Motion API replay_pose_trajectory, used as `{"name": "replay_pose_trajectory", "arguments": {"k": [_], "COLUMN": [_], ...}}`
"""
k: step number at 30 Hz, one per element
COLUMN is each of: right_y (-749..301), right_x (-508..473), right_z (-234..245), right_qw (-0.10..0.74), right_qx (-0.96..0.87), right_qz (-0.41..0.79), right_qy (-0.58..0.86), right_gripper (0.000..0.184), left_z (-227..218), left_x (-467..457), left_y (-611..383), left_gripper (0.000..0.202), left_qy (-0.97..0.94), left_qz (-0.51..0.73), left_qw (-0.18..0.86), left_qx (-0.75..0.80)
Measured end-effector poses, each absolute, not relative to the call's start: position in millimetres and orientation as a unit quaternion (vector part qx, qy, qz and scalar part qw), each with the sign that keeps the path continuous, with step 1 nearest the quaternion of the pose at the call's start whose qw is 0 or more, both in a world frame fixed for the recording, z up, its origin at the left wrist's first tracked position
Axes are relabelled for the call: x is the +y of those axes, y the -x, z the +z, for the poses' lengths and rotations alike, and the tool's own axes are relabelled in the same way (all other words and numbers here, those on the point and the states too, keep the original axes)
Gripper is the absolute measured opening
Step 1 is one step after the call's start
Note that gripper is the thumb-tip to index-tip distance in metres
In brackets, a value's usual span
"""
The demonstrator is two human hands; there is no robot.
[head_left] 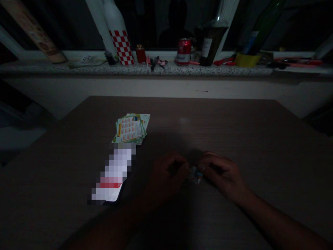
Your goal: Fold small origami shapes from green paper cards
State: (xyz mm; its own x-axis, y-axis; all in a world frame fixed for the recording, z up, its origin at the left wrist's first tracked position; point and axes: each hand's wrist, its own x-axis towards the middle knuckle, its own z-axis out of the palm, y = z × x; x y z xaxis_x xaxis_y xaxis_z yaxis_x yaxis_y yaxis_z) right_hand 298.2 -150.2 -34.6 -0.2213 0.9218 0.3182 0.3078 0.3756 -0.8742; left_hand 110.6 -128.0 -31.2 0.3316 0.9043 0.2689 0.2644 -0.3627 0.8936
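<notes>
Both my hands rest on a dark wooden table point(234, 132) in dim light. My left hand point(166, 175) and my right hand point(221, 173) meet in the middle, fingers pinched on a small crumpled piece of pale paper point(194, 174) between them. The paper touches the table top. To the left lies a stack of green printed cards point(131, 128), and nearer me a flat white and red object point(114, 175) that is blurred out.
Behind the table runs a stone windowsill point(156, 69) with a red-and-white checked bottle point(121, 45), a small red jar point(141, 53), a red can point(184, 51), a dark wine bottle point(210, 45), a yellow tape roll point(246, 59) and small tools.
</notes>
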Motion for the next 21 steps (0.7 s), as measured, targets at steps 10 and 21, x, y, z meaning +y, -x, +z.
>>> {"name": "replay_pose_trajectory", "arguments": {"k": [10, 21], "right_y": [-299, -300], "right_x": [-150, -150], "right_z": [-42, -44], "right_qw": [0.494, 0.545], "right_qx": [-0.667, -0.623], "right_qz": [0.336, 0.313], "right_qy": [0.445, 0.466], "right_gripper": [0.011, 0.011], "left_z": [-29, -30], "left_x": [-130, -130], "left_y": [-109, -108], "left_gripper": [0.010, 0.010], "left_qy": [-0.702, -0.709], "left_qz": [0.422, 0.434], "left_qw": [0.386, 0.376], "left_qx": [0.425, 0.409]}}
